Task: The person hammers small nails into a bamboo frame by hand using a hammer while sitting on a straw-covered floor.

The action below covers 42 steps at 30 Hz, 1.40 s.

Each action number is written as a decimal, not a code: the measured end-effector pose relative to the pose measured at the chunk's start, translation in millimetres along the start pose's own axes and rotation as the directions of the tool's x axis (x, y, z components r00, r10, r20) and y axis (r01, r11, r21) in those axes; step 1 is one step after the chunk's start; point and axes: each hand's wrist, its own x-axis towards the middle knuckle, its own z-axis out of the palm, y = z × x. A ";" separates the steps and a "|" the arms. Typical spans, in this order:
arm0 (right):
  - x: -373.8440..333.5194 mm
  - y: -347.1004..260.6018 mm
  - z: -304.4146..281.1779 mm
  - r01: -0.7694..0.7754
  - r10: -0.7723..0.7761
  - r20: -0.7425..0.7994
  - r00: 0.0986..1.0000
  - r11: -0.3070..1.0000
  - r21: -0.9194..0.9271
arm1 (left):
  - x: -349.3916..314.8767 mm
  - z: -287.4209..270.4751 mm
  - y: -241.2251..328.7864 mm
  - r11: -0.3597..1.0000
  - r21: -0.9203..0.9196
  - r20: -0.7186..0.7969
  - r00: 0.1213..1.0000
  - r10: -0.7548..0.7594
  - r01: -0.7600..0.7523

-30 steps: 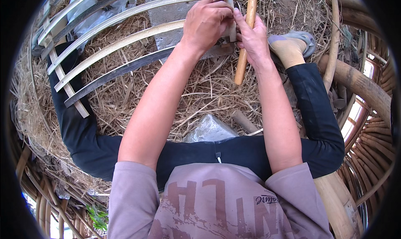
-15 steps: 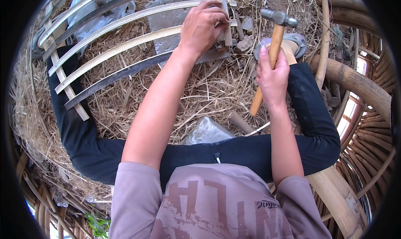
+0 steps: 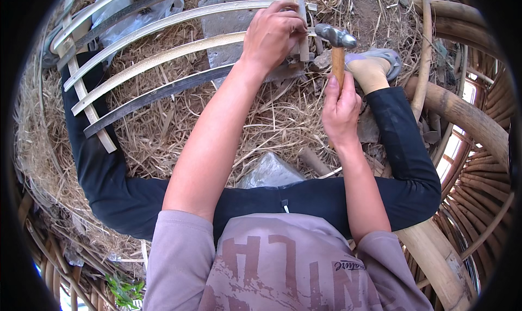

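Observation:
My right hand [image 3: 342, 112] grips the wooden handle of a hammer [image 3: 337, 63], thumb along the shaft. Its steel head is close to the right end of a slatted frame, near my left fingertips. My left hand [image 3: 273, 36] is closed at that end, pinching what looks like a thin nail [image 3: 309, 33] against the upright crosspiece [image 3: 302, 48]. Pale and dark bamboo slats [image 3: 163, 53] run leftward from there to a second crosspiece [image 3: 92, 112], which lies over my left leg. The fingers partly hide the joint.
A grey slab [image 3: 223, 25] lies beneath the slats, with a clear plastic bag [image 3: 138, 17] at the upper left. Straw covers the ground. A silvery block [image 3: 270, 171] sits between my legs. Bamboo poles [image 3: 462, 101] and a curved slatted wall stand at the right.
The hammer has swung down and left, its head now next to the crosspiece end and my left fingers. My left hand stays at the joint; the view has shifted slightly.

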 end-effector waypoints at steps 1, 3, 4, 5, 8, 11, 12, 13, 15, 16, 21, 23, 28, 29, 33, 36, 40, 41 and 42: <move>-0.5 2.7 1.7 0.012 -0.011 0.004 1.000 1.000 -0.019 | 0.2 0.1 -0.1 1.000 0.006 -0.007 1.000 0.011 -0.011; -2.3 8.8 5.3 0.022 -0.022 0.010 1.000 0.999 -0.039 | -1.1 0.3 1.0 1.000 0.013 0.002 1.000 -0.001 0.001; -2.7 10.8 7.7 0.060 -0.061 -0.015 0.998 0.997 -0.054 | -1.6 0.2 0.5 1.000 0.022 0.008 1.000 -0.012 0.012; -2.8 11.9 9.3 0.098 -0.101 -0.040 0.994 0.993 -0.071 | -1.1 0.3 -0.4 1.000 0.023 0.008 1.000 -0.014 0.014; -5.1 10.4 11.2 0.040 -0.043 -0.065 0.997 0.998 -0.047 | -1.4 1.0 -0.8 1.000 0.010 0.006 1.000 0.000 0.000; -0.3 10.5 12.8 0.067 -0.071 -0.059 0.996 0.995 -0.074 | -1.6 1.6 -1.1 1.000 0.009 0.006 1.000 -0.015 0.015; -0.3 10.2 12.2 0.066 -0.071 -0.057 0.996 0.995 -0.075 | -1.3 2.4 -0.9 1.000 0.011 0.008 1.000 -0.012 0.012; -2.1 9.4 10.8 0.072 -0.078 -0.062 0.995 0.993 -0.095 | -2.4 2.3 -0.4 1.000 0.014 0.012 1.000 -0.011 0.011; -5.0 9.2 11.4 0.076 -0.083 -0.062 0.995 0.991 -0.115 | -2.3 1.8 -1.5 1.000 0.018 0.005 1.000 -0.001 0.001; -4.3 10.6 14.5 0.089 -0.099 -0.079 0.992 0.989 -0.122 | -1.0 3.4 -4.2 1.000 0.023 -0.006 1.000 0.016 -0.016; -3.5 3.8 15.8 -0.005 0.007 0.008 1.000 0.982 -0.188 | -6.7 6.9 -7.6 1.000 0.016 -0.011 1.000 0.009 -0.009; -11.0 17.5 20.8 0.053 -0.071 -0.097 0.993 0.983 -0.176 | -1.3 7.7 -6.6 1.000 0.026 -0.023 1.000 0.001 0.000; -10.0 9.9 21.1 0.070 -0.079 -0.066 0.995 0.988 -0.134 | -2.9 5.3 -7.0 0.997 0.074 -0.008 1.000 0.023 -0.022; -12.3 9.6 23.1 0.079 -0.096 -0.150 0.984 0.990 -0.117 | 0.5 4.0 -5.7 0.997 0.075 -0.011 1.000 0.024 -0.024; -1.3 4.3 20.5 0.026 -0.031 -0.027 0.999 0.985 -0.171 | 4.5 -2.6 0.4 0.992 -0.083 -0.064 0.994 0.085 -0.090; -8.3 7.0 24.2 0.106 -0.134 -0.230 0.964 0.986 -0.131 | 5.3 -1.3 0.7 0.992 -0.084 -0.071 0.994 0.083 -0.089; -7.7 9.8 22.9 0.104 -0.117 -0.082 0.990 0.983 -0.151 | 5.3 -0.9 -1.5 0.992 -0.040 -0.078 0.990 0.120 -0.123; -11.0 8.6 25.6 0.125 -0.140 -0.182 0.973 0.988 -0.095 | 5.4 0.6 -2.3 0.990 -0.051 -0.100 0.987 0.127 -0.133; -6.6 9.0 25.2 0.128 -0.144 -0.180 0.973 0.987 -0.095 | 5.9 2.1 -3.4 0.988 -0.061 -0.123 0.983 0.134 -0.142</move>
